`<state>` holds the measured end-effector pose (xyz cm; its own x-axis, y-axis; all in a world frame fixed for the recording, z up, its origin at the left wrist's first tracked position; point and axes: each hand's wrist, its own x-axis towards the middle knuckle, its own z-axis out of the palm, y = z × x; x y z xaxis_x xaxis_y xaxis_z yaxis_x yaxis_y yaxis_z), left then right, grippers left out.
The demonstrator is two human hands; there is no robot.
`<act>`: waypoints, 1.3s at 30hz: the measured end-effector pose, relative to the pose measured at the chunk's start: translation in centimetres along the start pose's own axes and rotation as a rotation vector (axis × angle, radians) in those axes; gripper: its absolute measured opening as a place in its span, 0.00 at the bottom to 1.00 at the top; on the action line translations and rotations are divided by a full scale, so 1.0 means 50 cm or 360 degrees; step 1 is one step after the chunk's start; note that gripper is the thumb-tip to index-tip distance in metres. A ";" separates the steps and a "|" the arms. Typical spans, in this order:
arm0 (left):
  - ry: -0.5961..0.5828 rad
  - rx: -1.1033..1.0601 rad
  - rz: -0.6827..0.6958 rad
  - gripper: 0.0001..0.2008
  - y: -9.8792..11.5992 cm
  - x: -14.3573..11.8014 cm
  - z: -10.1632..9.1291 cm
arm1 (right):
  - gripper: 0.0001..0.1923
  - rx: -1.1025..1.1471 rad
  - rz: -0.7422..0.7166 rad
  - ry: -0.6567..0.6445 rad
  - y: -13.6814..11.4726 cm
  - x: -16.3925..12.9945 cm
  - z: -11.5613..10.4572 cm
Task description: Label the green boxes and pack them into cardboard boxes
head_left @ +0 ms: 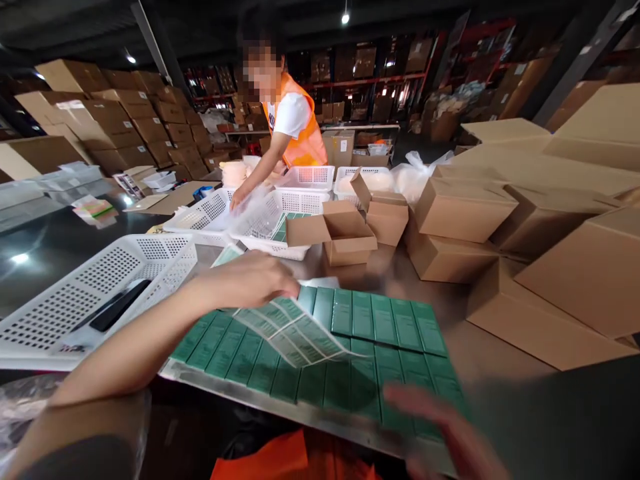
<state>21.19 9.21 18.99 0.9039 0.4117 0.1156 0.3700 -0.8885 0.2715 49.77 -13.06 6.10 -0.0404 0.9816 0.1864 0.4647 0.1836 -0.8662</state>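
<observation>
My left hand [257,277] is closed on a sheet of labels [295,330], which hangs tilted from my fingers. The sheet carries pale green printed labels divided by white lines. Under it, rows of small green boxes [383,320] stand tightly side by side near the table's front edge, partly covered by the sheet. My right hand [445,423] is low at the right, over the front right corner of the boxes. Motion blurs it, so its fingers cannot be read.
A white perforated basket [165,250] with a dark object inside stands left. An open cardboard box [350,233] sits behind the green boxes, and cartons [460,207] are piled right. Across the table, a person in an orange vest [300,127] reaches into white baskets [205,213].
</observation>
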 end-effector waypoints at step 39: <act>0.0476 -0.2218 -0.0605 0.18 0.028 0.105 0.282 | 0.25 0.1068 0.0079 0.1185 0.035 0.250 -0.006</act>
<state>29.46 7.26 6.51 0.6612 0.7496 -0.0299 -0.0874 0.1166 0.9893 50.33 -0.46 7.06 0.6359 0.7488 0.1870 -0.1532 0.3600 -0.9203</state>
